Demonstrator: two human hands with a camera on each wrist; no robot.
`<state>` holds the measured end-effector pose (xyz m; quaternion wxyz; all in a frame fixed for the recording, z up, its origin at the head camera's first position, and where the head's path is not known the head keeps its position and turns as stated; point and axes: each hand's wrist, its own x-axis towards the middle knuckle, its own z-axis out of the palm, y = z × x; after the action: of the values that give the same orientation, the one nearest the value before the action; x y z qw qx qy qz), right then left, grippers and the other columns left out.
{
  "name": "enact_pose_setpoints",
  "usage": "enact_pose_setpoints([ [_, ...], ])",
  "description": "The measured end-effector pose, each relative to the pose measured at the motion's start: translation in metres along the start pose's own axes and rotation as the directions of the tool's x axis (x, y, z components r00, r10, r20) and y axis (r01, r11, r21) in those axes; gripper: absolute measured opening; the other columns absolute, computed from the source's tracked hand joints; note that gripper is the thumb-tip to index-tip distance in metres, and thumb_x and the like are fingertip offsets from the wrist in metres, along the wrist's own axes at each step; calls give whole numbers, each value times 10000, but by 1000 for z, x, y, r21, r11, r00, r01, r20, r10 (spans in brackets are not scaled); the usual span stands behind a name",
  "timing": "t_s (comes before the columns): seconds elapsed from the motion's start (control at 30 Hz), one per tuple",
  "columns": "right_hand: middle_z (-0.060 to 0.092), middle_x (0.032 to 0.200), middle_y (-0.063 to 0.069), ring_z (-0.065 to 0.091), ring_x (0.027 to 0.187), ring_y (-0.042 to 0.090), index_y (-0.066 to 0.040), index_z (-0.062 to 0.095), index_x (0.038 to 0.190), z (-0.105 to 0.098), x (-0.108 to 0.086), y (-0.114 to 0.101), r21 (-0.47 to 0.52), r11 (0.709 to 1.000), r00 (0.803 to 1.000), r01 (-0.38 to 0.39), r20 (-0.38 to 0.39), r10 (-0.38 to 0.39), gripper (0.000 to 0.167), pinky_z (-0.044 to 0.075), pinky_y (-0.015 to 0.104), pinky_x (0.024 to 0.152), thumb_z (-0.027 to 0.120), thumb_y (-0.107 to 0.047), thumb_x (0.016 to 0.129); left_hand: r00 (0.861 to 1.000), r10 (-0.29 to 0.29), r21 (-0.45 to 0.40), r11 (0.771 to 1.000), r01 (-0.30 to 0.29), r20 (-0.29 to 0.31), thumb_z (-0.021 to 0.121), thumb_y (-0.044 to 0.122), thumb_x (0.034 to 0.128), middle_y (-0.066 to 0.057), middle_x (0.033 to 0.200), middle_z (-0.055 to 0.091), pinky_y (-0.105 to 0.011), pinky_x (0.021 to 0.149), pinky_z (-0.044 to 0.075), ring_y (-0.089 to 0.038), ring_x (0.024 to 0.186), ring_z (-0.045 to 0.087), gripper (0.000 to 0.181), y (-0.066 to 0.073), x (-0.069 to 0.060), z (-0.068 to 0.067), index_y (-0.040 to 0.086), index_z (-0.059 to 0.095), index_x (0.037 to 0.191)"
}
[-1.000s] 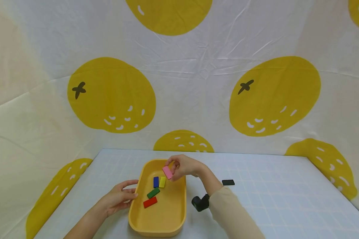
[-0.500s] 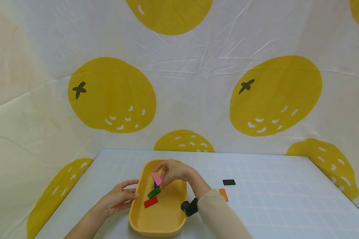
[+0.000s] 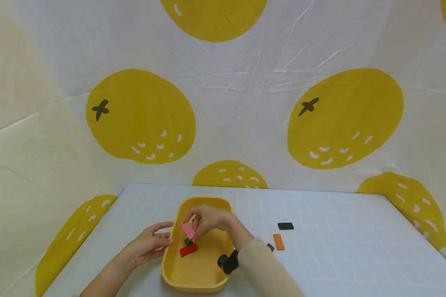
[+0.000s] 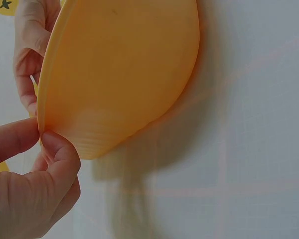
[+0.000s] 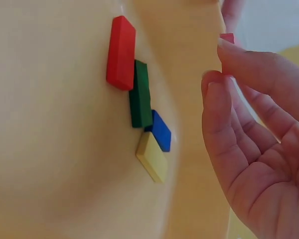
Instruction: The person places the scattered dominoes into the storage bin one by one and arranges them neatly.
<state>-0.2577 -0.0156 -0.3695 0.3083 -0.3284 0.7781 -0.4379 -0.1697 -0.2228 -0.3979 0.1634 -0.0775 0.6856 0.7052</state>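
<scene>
In the head view my left hand point(image 3: 148, 246) holds the left side of a yellow tray point(image 3: 198, 288). The left wrist view shows its thumb and finger pinching the rim point(image 4: 46, 92). Over the tray's inside, my right hand point(image 3: 209, 218) pinches a pink block point(image 3: 188, 231) by one end, tilted and above the floor. Below it lie a red block point(image 3: 188, 250) and a green block point(image 3: 187, 242), the latter partly covered. A blue block point(image 5: 161, 132) and a yellow block point(image 5: 153, 158) lie beside the green one in the right wrist view; my right hand mostly hides them from the head camera.
Right of the tray, a black block point(image 3: 285, 226) and an orange block point(image 3: 278, 241) lie on the pale checked tabletop point(image 3: 338, 255). A dark brownish piece point(image 3: 270, 247) peeks out beside my right sleeve. A fruit-printed cloth point(image 3: 241, 115) hangs behind the table.
My right hand has carried the pink block leftward and nearer to me, toward the red and green blocks. The orange block and brownish piece have come into sight. My left hand stays on the tray.
</scene>
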Motion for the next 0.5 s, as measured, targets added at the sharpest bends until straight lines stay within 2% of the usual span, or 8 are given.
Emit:
enact_pose_setpoints([
  [0.13, 606, 744, 60, 550, 666, 151, -94, 623, 1015, 4, 4, 0, -11, 1000, 999, -16, 29, 16, 382, 496, 234, 634, 749, 76, 697, 999, 15, 0, 1000, -15, 33, 591, -36, 867, -132, 1077, 584, -334, 773, 518, -199, 880, 569, 642, 1, 0, -2, -37, 249, 1410],
  [0.3, 608, 741, 64, 561, 660, 157, -86, 609, 1024, 9, 7, 0, -10, 1000, 995, -25, 98, 25, 376, 514, 243, 650, 739, 79, 713, 999, 15, -6, 1000, -15, 47, 601, -29, 862, -127, 1075, 574, -324, 772, 517, -193, 882, 576, 655, 1, -1, -2, -42, 244, 1410],
  [0.5, 619, 701, 28, 545, 623, 95, -100, 595, 990, 16, 9, 1, -105, 994, 984, -20, 175, 39, 371, 466, 184, 613, 760, 60, 699, 999, 14, -23, 1000, -13, 52, 608, -36, 854, -124, 1076, 568, -294, 752, 507, -181, 886, 582, 665, 2, -3, 0, -48, 241, 1408],
])
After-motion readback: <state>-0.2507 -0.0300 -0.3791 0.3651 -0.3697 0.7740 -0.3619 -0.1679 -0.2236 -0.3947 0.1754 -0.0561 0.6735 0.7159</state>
